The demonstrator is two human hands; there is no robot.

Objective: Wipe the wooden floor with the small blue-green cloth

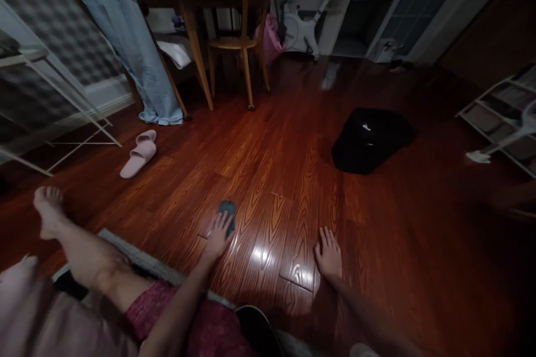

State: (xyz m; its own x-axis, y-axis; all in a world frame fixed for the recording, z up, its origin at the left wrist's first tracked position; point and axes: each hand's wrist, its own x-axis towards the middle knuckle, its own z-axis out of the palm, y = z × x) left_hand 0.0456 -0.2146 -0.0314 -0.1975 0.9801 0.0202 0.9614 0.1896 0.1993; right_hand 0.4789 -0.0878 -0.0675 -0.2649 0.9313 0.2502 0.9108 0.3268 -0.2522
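My left hand lies over a small dark grey-green object on the wooden floor, its fingers spread and stretched across it. Rounded and oblong, the object looks like a computer mouse; its near part is hidden by the hand. To the right, my right hand rests palm down on the glossy floorboards, fingers stretched forward with nothing visible in them. Bare floor with a bright light reflection separates the two hands.
A shiny black bag-like object sits on the floor ahead right. Pink slippers lie at left near a white metal rack. A wooden chair, hanging jeans and a white exercise bike stand farther back.
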